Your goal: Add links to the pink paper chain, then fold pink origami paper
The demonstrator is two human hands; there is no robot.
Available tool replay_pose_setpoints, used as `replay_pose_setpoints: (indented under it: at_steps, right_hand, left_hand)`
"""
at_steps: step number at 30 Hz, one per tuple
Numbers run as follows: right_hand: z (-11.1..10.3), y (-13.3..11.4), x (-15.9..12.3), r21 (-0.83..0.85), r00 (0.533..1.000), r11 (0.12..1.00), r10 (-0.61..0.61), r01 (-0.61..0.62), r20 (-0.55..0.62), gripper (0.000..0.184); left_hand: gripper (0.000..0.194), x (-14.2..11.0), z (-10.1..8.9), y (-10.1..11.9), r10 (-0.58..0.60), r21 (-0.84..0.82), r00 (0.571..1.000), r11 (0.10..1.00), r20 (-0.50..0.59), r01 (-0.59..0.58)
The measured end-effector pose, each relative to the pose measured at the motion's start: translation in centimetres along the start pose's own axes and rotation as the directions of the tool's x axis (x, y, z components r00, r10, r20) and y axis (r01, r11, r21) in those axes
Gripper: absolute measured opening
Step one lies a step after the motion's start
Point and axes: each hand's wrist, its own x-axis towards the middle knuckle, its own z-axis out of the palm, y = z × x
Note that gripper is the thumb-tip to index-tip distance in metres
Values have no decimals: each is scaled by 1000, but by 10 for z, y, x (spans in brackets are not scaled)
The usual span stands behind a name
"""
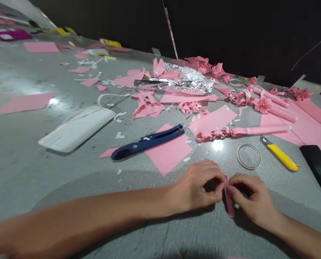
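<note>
A narrow folded strip of pink paper (230,204) stands between my two hands, low in the view. My left hand (200,185) pinches the strip near its upper end, thumb and forefinger together. From the other side, my right hand (253,198) grips the same strip just below, also in a pinch. Beyond them lies a roll of clear tape (248,156). A yellow box cutter (283,157) rests to the right of the roll. Dark blue pinking shears (149,142) lie on a pink paper sheet (164,163) beyond my left hand.
Rolled pink paper tubes with ruffled ends (268,130) lie beyond the tape. A black phone (318,169) is at the right. Crumpled clear plastic wrap (195,80) lies at the back among pink scraps. A white curved object (76,129) sits at the left. A dark panel (230,32) borders the far edge.
</note>
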Motion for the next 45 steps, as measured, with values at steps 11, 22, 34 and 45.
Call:
replay_pose_setpoints:
  at_steps: [11,22,34,45]
  right_hand:
    - [-5,4,2,249,988,960,144,-126,-55,24]
    - [-6,15,0,685,988,729,116,-15,-102,14]
    - [-7,19,6,697,991,717,109,-24,-78,12]
    - [-8,16,8,659,998,752,36,8,-53,12]
  left_hand:
    - [9,10,-20,-7,-384,-208,917,911,-107,357]
    - [28,6,-21,-7,-289,-124,957,949,18,289]
    - [12,7,-12,-8,64,1,980,998,189,-66]
    - [23,1,-16,-6,105,106,985,987,138,-120]
